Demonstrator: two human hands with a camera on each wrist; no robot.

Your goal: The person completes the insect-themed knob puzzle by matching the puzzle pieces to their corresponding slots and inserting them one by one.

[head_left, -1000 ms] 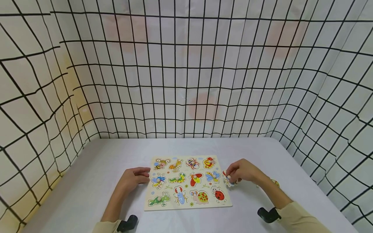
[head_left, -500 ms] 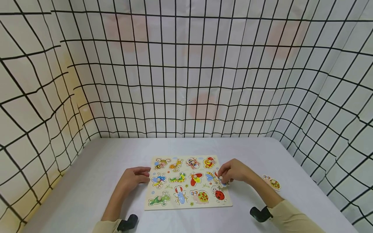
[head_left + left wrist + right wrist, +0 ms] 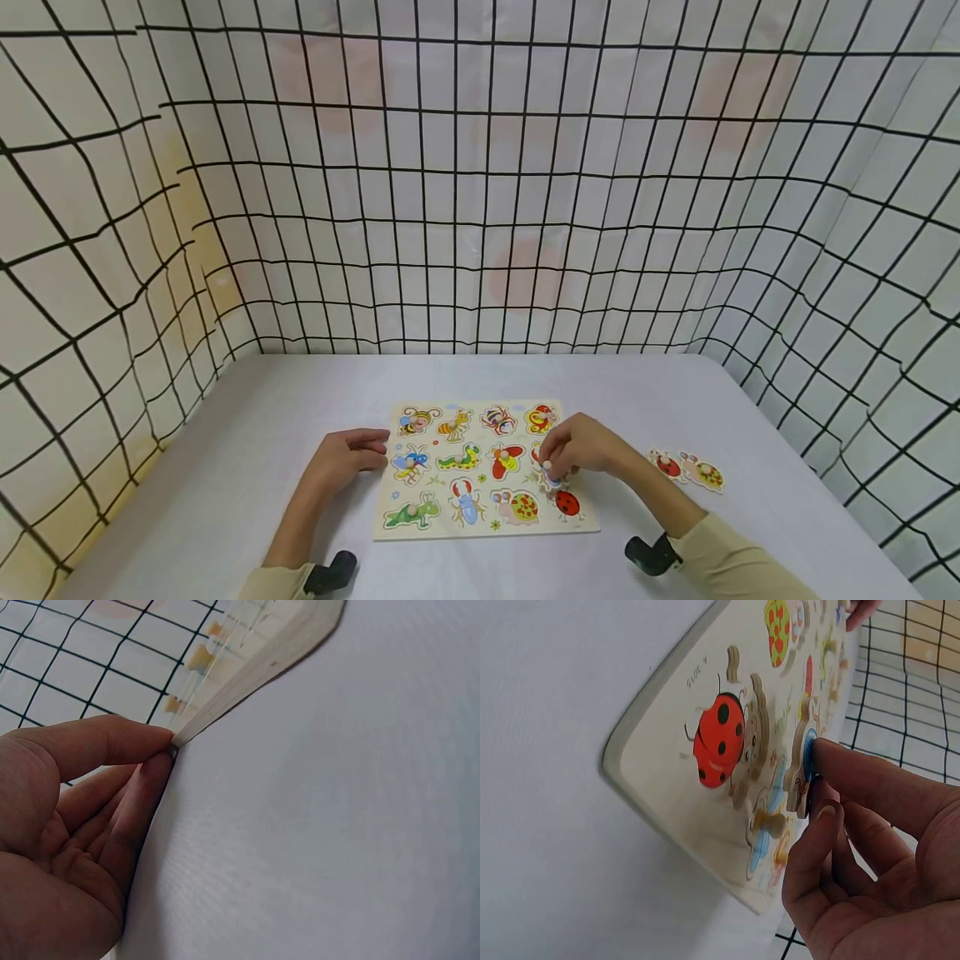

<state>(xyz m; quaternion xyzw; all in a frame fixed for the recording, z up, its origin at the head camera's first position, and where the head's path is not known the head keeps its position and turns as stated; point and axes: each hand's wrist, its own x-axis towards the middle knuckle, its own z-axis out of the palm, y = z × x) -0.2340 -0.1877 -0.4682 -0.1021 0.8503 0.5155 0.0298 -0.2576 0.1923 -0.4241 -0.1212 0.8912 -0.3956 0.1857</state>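
A wooden insect puzzle board (image 3: pixel 442 531) lies on the white table. My left hand (image 3: pixel 337 460) rests at its left side, fingertips touching the board's edge in the left wrist view. My right hand (image 3: pixel 585 446) pinches a beetle puzzle piece (image 3: pixel 801 771) with blue and red on it, between thumb and fingers. That piece is over the right part of the board, overlapping the knobbed blue-winged insect piece (image 3: pixel 761 836) in the head view. The board's bottom row shows printed beetle (image 3: pixel 466 503), snail (image 3: pixel 519 506) and ladybug (image 3: pixel 721 739) pictures in recesses without pieces.
Right of the board lie a loose ladybug piece (image 3: pixel 667 465) and a snail piece (image 3: pixel 703 473), side by side near the right forearm. Several knobbed pieces, such as the caterpillar (image 3: pixel 458 457), sit in the board. Black-gridded white walls (image 3: pixel 480 200) enclose the table's back and sides.
My right hand has moved left with the beetle piece, from beside the board to over it. The loose ladybug and snail pieces have come into view. The left hand stays in place.
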